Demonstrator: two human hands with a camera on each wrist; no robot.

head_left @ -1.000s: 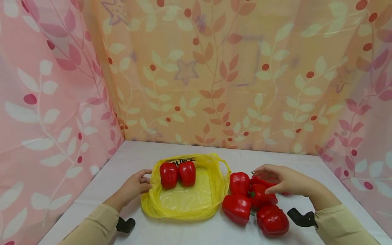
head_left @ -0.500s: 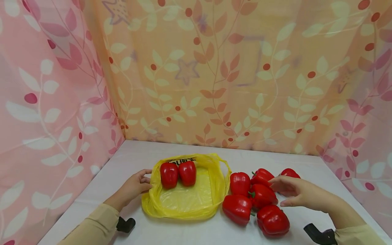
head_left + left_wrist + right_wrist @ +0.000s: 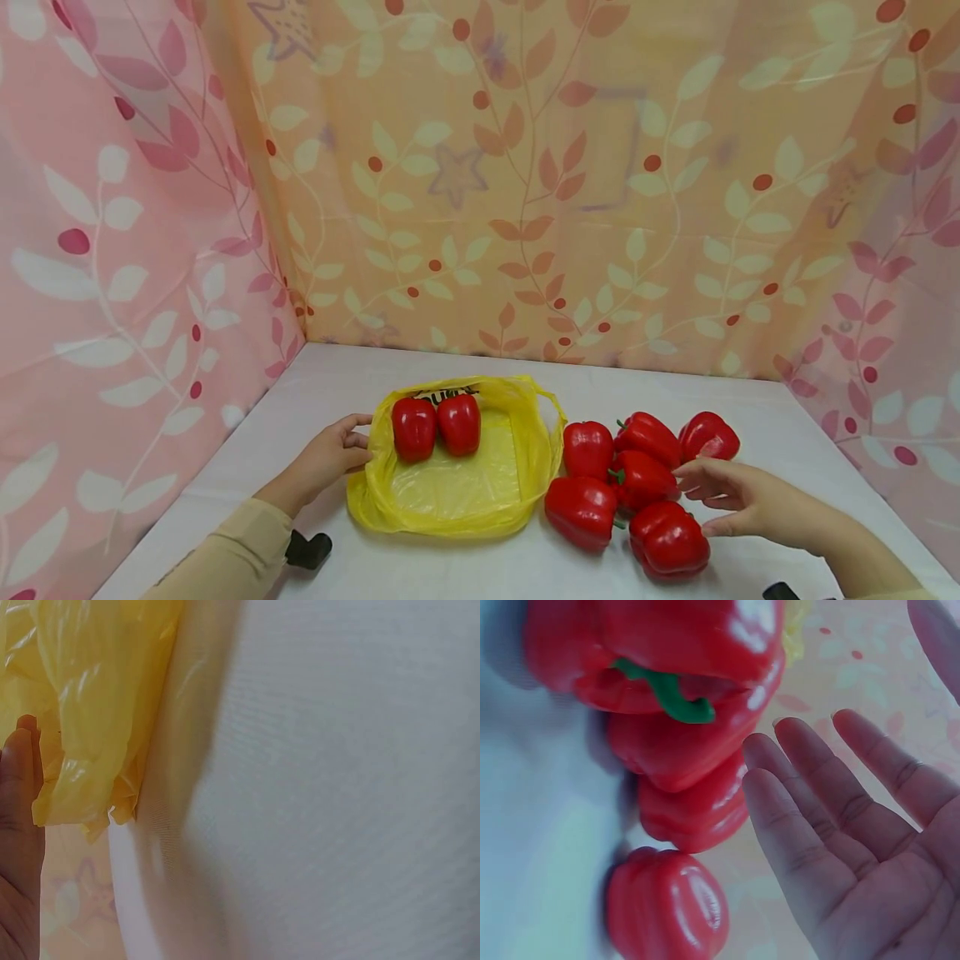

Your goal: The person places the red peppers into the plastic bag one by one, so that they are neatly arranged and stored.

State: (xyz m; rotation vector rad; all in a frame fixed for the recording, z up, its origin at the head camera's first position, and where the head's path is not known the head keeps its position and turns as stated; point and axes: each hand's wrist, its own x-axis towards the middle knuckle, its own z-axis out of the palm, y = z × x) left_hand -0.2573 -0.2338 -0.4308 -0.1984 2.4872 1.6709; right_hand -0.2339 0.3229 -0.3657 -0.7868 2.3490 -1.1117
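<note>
A yellow plastic bag (image 3: 450, 525) lies with its mouth spread, and two red bell peppers (image 3: 414, 429) rest inside it. My left hand (image 3: 326, 462) is at the bag's left side, fingertips against the plastic. In the left wrist view, straight fingers (image 3: 19, 780) lie along the yellow film. To the right of the bag sits a cluster of several red bell peppers (image 3: 581, 512), some with green stems. My right hand (image 3: 757, 504) hovers at the cluster's right side, palm toward the peppers. The right wrist view shows its fingers (image 3: 821, 787) extended and holding nothing.
A white cloth-covered table (image 3: 337, 375) lies under everything. Patterned fabric (image 3: 525, 208) hangs behind it and along both sides. One bell pepper (image 3: 708, 436) sits at the far right end of the cluster.
My right hand has drawn back from over the peppers, moving right and toward me, uncovering the rear ones. My left hand and the bag have stayed in place.
</note>
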